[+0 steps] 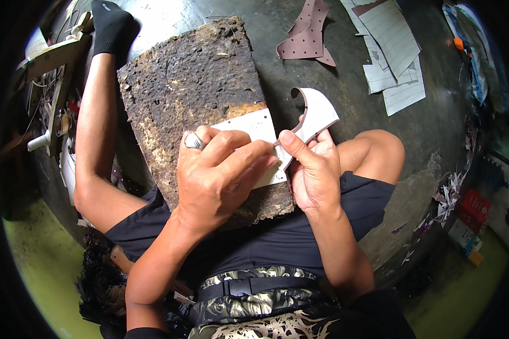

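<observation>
From here the board [192,73] lies centre-left, a card [258,124] on its lower right. Upper right, cutouts [308,37] sit left of papers [391,42].

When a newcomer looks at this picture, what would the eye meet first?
Probably the rough, dark, slab-like board, lying slanted left of centre. Next, the curved white piece with a brown edge, held in the right hand right of centre. Then the mauve-brown, dark-dotted flat pieces, near the top.
</observation>
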